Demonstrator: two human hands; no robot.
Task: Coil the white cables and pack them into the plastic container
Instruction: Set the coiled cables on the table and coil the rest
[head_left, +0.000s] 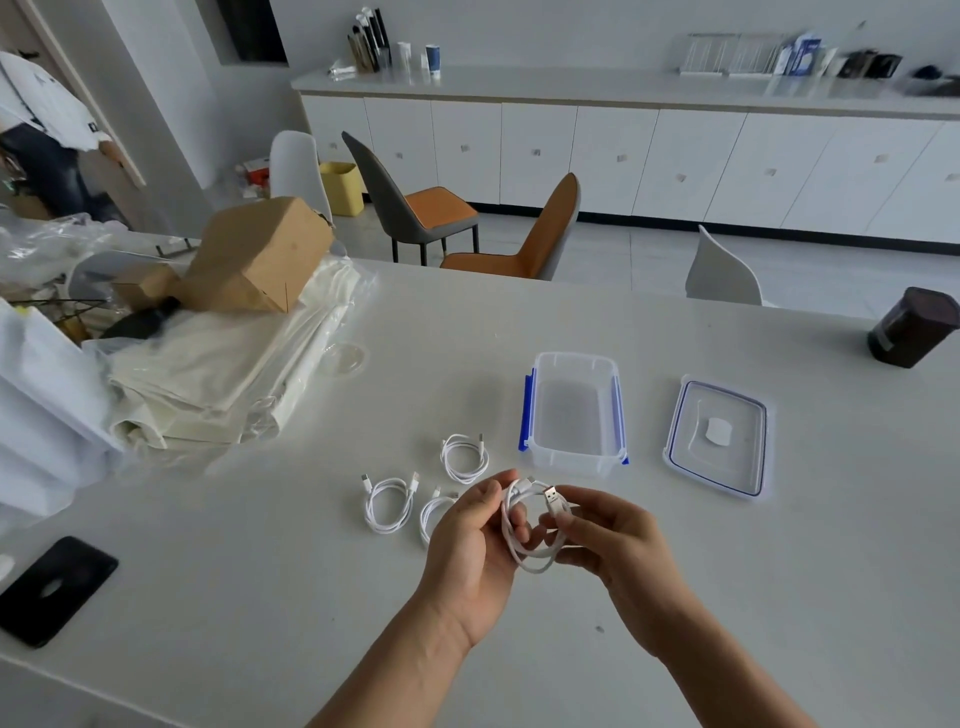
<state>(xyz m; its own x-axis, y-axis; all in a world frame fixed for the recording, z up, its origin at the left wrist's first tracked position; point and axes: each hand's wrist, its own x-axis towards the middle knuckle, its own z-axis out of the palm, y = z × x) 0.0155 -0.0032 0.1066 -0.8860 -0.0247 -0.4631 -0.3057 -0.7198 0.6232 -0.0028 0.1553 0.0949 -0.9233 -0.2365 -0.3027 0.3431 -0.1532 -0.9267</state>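
Observation:
Both hands hold one coiled white cable above the table, near me. My left hand pinches the loop's left side; my right hand grips its right side by the USB plug. Three more coiled white cables lie on the table: one in front of the container, one further left, one partly hidden behind my left hand. The clear plastic container with blue clips stands open and empty beyond my hands. Its lid lies flat to the right.
A stack of folded cream cloth in plastic with a cardboard box on it fills the table's left. A black phone lies near the front left edge. A dark lidded tub stands at the far right. Chairs stand behind the table.

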